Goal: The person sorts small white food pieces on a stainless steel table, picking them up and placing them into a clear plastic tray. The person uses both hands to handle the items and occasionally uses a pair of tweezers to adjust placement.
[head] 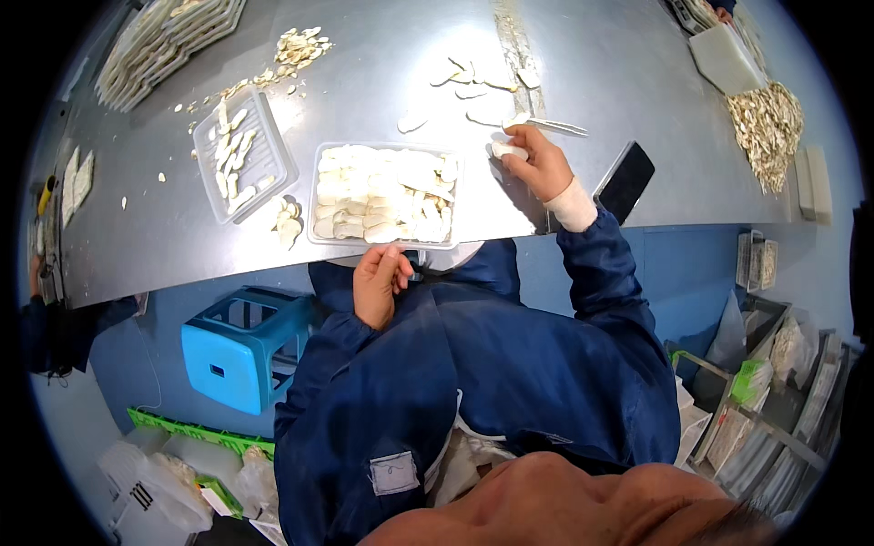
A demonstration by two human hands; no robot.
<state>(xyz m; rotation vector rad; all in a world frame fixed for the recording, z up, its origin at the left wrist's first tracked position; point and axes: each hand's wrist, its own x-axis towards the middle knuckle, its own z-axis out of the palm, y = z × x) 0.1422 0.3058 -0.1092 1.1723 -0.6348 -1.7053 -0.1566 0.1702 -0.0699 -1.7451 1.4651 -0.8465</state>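
My right hand [541, 162] pinches a small pale slice [509, 150], perhaps dried root or mushroom, between thumb and fingers above the metal table. Another slice [515, 120] lies just beyond its fingertips, beside metal tweezers [558, 127]. Left of that hand sits a clear plastic tray [313, 228], filled with overlapping rows of pale slices [382, 194]. My left hand [379, 283] is at the tray's near rim, fingers loosely curled; whether it grips the rim is unclear. Several loose slices [485, 117] are spread beyond the tray.
A second tray [290, 164] holding fewer pieces stands at the left, with a small pile [287, 222] beside it. A phone [625, 181] lies near the table edge. Stacked trays [164, 51] and a large heap [768, 133] stand farther off. A blue stool [235, 355] is below.
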